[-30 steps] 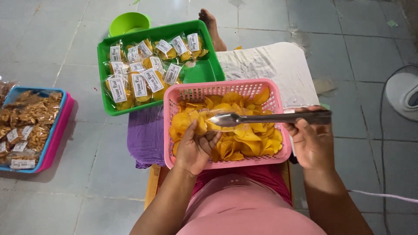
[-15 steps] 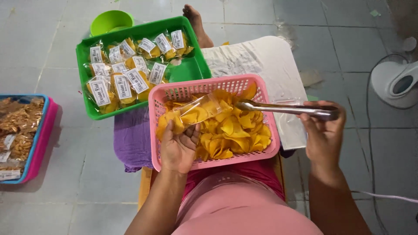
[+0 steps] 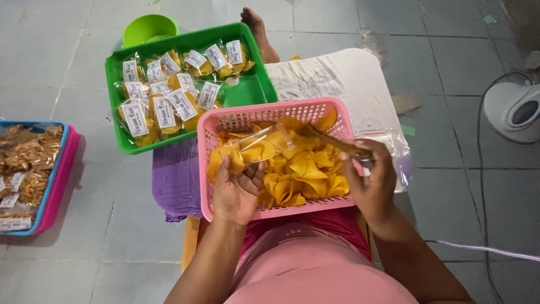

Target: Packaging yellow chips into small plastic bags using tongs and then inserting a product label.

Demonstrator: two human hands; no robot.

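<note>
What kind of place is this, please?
Probably a home snack-packing spot on a tiled floor: a pink basket of yellow chips and a green tray of sealed, labelled chip bags.

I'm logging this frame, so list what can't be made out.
Head view:
- Tongs: motion-blurred; their tips are lost among the chips.
- Right hand: its grip faces away.
- Blue tray: cut off by the left edge.
- Clear bag: fill level unclear through the glare.
</note>
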